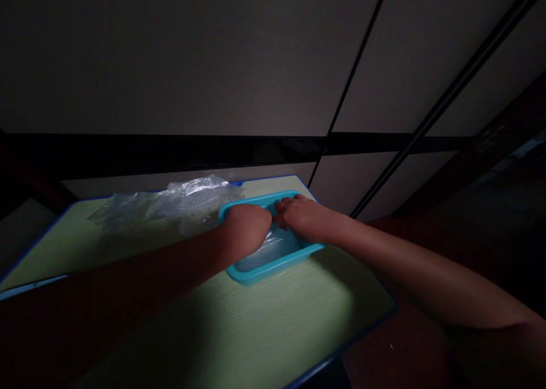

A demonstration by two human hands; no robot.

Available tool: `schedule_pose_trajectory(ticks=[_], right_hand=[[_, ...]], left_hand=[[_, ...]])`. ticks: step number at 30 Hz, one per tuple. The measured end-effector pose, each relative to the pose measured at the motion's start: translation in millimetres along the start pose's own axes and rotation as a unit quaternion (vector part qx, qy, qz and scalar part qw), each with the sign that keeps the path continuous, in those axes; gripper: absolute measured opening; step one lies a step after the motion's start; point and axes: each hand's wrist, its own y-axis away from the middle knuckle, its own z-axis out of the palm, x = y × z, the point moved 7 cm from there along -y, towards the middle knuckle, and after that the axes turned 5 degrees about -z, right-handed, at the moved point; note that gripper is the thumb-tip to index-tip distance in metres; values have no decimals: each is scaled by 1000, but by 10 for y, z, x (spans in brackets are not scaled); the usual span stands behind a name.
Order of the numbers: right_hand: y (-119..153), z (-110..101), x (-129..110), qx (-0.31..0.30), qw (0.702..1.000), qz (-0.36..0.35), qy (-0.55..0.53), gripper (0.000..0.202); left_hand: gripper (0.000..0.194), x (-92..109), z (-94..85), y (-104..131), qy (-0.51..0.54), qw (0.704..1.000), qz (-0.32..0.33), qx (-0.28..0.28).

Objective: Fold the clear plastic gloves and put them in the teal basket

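A turquoise plastic tub (273, 265) with a rounded rim stands on the table, and both my hands reach down into it. My left hand (249, 227) is closed like a fist over the tub's left part; its fingertips are hidden, so what it holds cannot be made out. Over the far right part, my right hand (301, 215) has its fingers bent and somewhat apart, close to the left hand. Shiny clear material (272, 241), perhaps plastic film, shows inside the tub below the hands.
A crumpled clear plastic bag (183, 201) lies on the pale green table (273, 315) behind my left forearm. At the left edge is a flat light-coloured object (34, 285), partly hidden. Cabinet panels (191, 59) rise directly behind the table. The room is dim.
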Motion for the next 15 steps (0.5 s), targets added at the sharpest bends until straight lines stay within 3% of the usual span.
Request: schedule_pose_trajectory(ticks=[4, 8, 15], right_hand=[[26, -30, -93, -5, 990, -75, -122, 20], [-29, 77, -140, -71, 970, -72, -222, 27], [-87, 199, -164, -107, 953, -49, -278, 35]], left_hand=[[24, -4, 46, -31, 11, 1000, 5, -9], [27, -9, 68, -32, 15, 999, 35, 3], [22, -99, -181, 66, -2, 995, 44, 84]])
